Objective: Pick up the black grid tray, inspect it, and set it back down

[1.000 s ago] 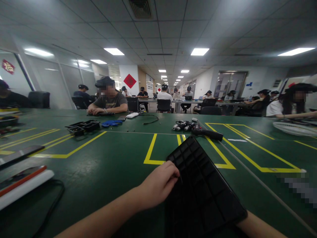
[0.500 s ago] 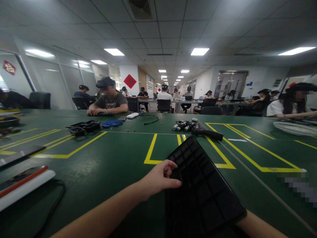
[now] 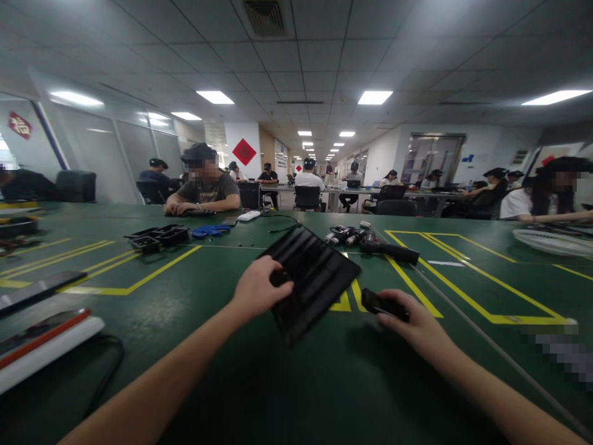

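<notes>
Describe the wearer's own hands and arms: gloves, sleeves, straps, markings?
Left hand and right hand: both bare, no gloves. Left forearm and right forearm: bare as far as the frame shows, tapering to the wrists. No sleeve, watch, strap, cable or marking visible; some fingers are partly hidden.

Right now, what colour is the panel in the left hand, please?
The panel is black (head view).

The black rectangular gridded tray (image 3: 312, 281) has moved forward and leftward to a new angle, with the left hand's grip (image 3: 260, 285) now holding its left edge. The right hand's grip (image 3: 410, 315), previously hidden behind it, now shows, clasping a small black elongated object (image 3: 373, 301).
</notes>
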`<state>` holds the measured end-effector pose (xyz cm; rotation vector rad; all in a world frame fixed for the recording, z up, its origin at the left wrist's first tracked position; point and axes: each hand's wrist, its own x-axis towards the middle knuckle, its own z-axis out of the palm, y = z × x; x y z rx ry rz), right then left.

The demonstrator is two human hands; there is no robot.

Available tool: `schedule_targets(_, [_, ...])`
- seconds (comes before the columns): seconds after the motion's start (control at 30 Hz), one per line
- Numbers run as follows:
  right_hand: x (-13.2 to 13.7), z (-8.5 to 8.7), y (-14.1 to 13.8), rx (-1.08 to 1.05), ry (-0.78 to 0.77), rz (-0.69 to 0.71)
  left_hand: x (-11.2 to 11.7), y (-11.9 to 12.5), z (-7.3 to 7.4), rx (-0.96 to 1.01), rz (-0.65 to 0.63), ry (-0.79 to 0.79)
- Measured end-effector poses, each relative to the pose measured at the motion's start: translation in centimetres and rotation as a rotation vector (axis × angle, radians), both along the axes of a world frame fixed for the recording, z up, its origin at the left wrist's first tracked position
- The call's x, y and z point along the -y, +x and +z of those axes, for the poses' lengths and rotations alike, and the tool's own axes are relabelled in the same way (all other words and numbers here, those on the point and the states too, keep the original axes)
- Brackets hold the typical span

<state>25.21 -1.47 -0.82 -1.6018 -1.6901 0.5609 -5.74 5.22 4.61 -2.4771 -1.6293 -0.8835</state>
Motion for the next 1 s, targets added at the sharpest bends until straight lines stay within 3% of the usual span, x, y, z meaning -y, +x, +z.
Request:
schedule_targets(0.17, [-1.9,-0.5,4.5,0.241,0.029,-0.276,-4.6,-9.4,0.7,-0.144,0.621,-0.062])
schedule_targets(0.3, [-2.6,-1.4,5.7,0.331,0.002,-0.311,-5.1,-14.5,0.0,-0.098,0.847,-0.24])
schedule_targets(0.4, [-2.4,-1.4,5.4,0.351,-0.037,-0.3,-4.9,-15.7,-0.3,-0.015,0.907,-0.267])
schedule_targets(0.5, [-2.2,-1.2,5.0,0.364,-0.068,-0.304,-4.8,-14.7,-0.1,0.015,0.835,-0.153])
schedule_targets(0.63, [-2.3,-1.4,5.0,0.424,-0.023,-0.335,-4.7,-9.7,-0.2,-0.055,0.47,-0.05])
schedule_targets(0.8, [-2.5,-1.8,5.3,0.394,0.01,-0.405,-3.7,-2.4,-2.9,-0.077,0.11,-0.163])
schedule_targets(0.9, [-2.5,-1.7,5.4,0.336,-0.001,-0.434,-3.3,-0.7,-4.1,-0.052,0.048,-0.24])
schedule_targets(1.0, [-2.6,-1.6,5.5,0.295,-0.003,-0.441,-3.1,-1.0,-4.3,-0.002,0.061,-0.283])
